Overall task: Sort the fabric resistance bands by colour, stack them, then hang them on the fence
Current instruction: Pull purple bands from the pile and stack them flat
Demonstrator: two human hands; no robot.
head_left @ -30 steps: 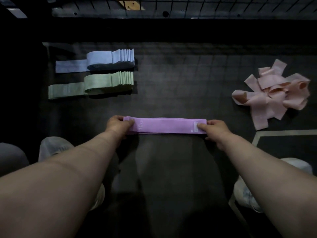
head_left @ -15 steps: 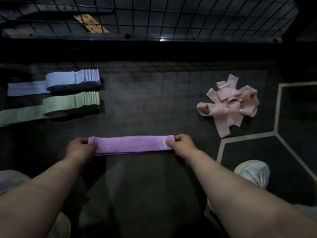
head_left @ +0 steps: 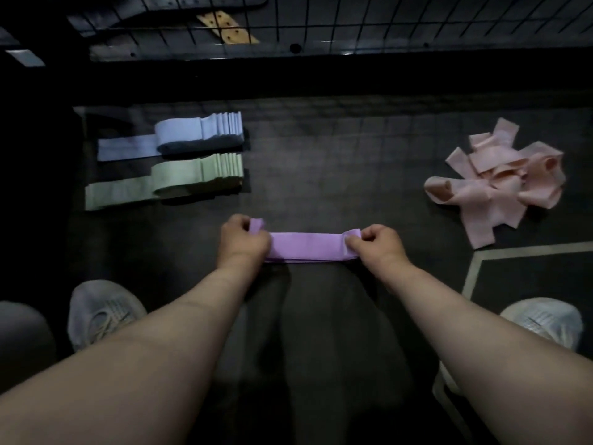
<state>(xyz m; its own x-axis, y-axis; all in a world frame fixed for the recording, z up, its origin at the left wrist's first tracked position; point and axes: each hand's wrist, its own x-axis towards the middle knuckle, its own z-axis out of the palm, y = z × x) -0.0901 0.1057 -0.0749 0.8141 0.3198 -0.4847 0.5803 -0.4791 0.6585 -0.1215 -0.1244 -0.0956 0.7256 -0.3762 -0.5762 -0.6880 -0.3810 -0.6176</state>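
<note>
Purple band (head_left: 306, 247), flat, ends folded

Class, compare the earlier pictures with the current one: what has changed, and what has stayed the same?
The left hand and right hand have drawn closer together along the purple band, folding its ends upward; neither let go. The blue stack, green stack and loose pink pile lie as before.

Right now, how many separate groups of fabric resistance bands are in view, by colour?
Light blue folded fabric stack: 1
Pale green folded fabric stack: 1
Purple flat fabric bundle: 1
Pink loose fabric pile: 1
Total: 4
</note>
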